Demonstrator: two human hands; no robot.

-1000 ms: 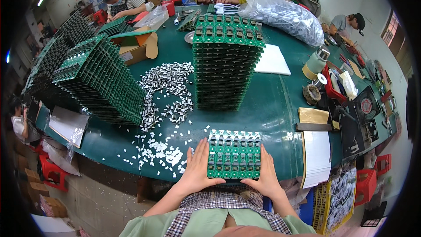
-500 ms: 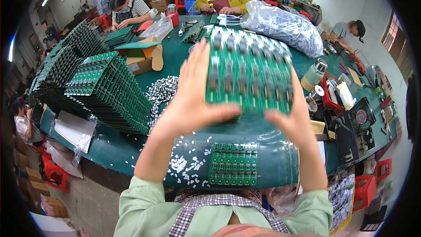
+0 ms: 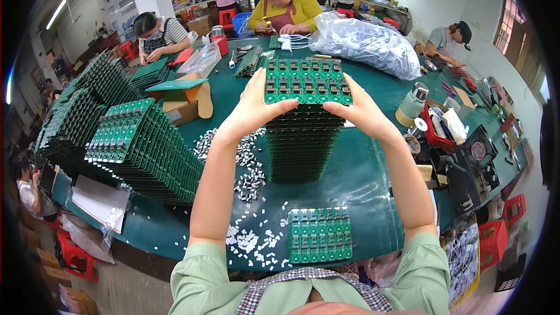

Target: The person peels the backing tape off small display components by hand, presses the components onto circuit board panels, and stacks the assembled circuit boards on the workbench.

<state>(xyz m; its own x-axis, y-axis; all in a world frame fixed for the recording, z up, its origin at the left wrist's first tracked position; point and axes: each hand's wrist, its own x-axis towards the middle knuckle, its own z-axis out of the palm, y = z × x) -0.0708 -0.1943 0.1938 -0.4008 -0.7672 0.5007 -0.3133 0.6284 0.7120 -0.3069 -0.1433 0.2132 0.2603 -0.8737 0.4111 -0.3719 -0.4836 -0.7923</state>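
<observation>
Because the circuit panel (image 3: 304, 81) atop the tall stack (image 3: 299, 149) looks light, stiff and fragile, we clamp its edges, seemingly the safest hold, between our left hand (image 3: 249, 112) and right hand (image 3: 363, 113).

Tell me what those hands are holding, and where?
A green circuit-board panel, at the top of the tall stack: left hand on its left edge, right hand on its right.

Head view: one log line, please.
Left hand: circuit board, left side; right hand: same board, right side; stack: below board; second board: on table
</observation>
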